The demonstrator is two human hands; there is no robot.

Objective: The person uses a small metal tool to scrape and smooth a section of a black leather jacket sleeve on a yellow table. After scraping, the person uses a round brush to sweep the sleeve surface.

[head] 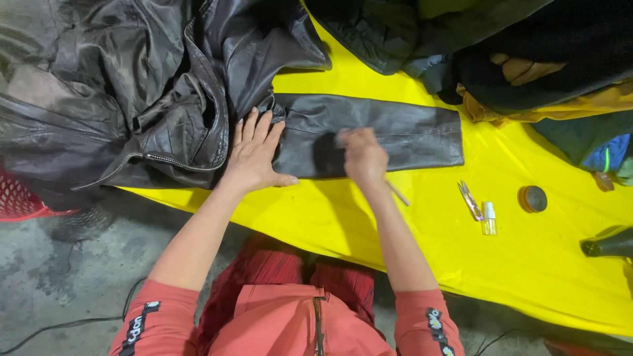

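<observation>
- A red mesh basket (pixel 20 198) shows at the far left edge, at about 9 o'clock, partly under the heap of leather.
- A dark brown leather jacket (pixel 132 86) lies crumpled over the upper left, from 9 to 12 o'clock, its zip edge running along the lower fold.
- The left hand (pixel 254 155) lies flat, palm down, fingers spread and pointing toward 12 o'clock, pressing on the jacket where the sleeve joins the body; it grips nothing.
- The jacket's sleeve (pixel 409 132) stretches out flat toward 3 o'clock across the yellow cloth (pixel 395 264), just above centre.
- The right hand (pixel 362 157) rests on the sleeve just right of the left hand, fingers curled together around a thin stick-like tool (pixel 397 194) whose end pokes out toward 5 o'clock; the hand is blurred, so the tool's working end cannot be told.
- At about 4 o'clock from the right hand, on the cloth, lie small snips (pixel 469 200), a small clear bottle (pixel 489 219) just beside them, and a round tin (pixel 533 198) a little further right.
- More dark and mustard garments (pixel 527 72) are piled at 1 to 2 o'clock.
</observation>
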